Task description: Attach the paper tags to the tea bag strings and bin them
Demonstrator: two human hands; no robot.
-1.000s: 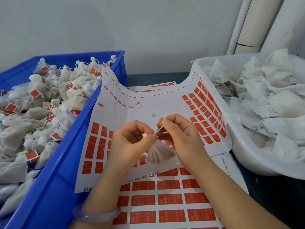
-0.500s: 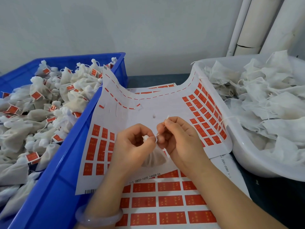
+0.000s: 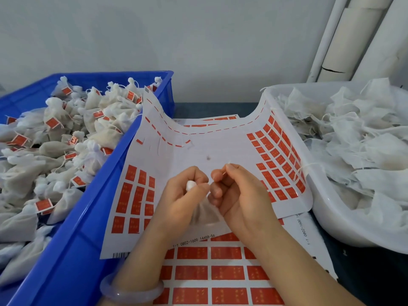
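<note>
Centre of view, above the sheets: left hand (image 3: 185, 195) with fingers curled round the gathered neck of a small white mesh tea bag (image 3: 205, 214). The pouch hangs between both palms and its white knotted top shows above the thumb.

Right hand (image 3: 238, 195) is just beside the left, thumb and forefinger pinching a thin red paper tag (image 3: 224, 172), seen edge-on. A string probably runs between tag and bag, but it is too fine to make out.

Under the hands lies a white backing sheet of red rectangular stickers (image 3: 198, 155). Its middle is peeled bare, and its far corners curl up against the containers on each side. A second sheet of larger red labels (image 3: 220, 272) lies beneath it, nearer the person.

To the left, a blue plastic crate (image 3: 72, 250) holds a heap of tagged white tea bags (image 3: 55, 151). To the right, a white plastic tub (image 3: 331, 217) holds untagged white bags (image 3: 353, 151). All rest on a dark counter (image 3: 209, 109).

There is a pale translucent bangle (image 3: 130, 294) on the left wrist. White pipes (image 3: 344, 40) stand at the rear right.
</note>
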